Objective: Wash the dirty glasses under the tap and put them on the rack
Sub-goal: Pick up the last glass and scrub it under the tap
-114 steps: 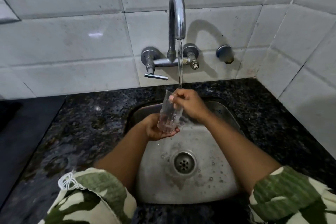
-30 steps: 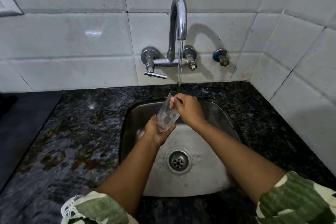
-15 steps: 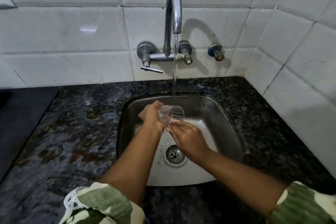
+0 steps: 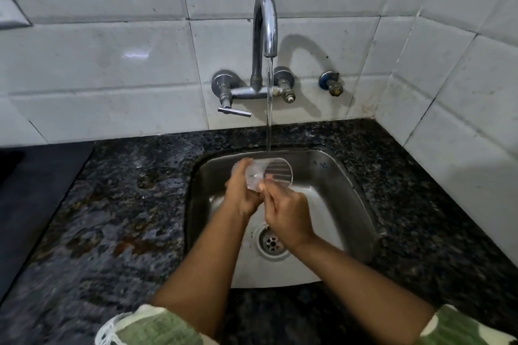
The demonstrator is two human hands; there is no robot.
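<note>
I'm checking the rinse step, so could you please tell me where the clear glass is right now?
The clear ribbed glass lies tipped sideways over the steel sink, held in the left hand beneath the water stream.

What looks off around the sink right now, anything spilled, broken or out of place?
Nothing broken. The glass lies on its side in the left hand, mouth to the right, under the tap, so the stream hits its outside. The counter left of the sink is wet and rust-stained. No rack is in view.
</note>
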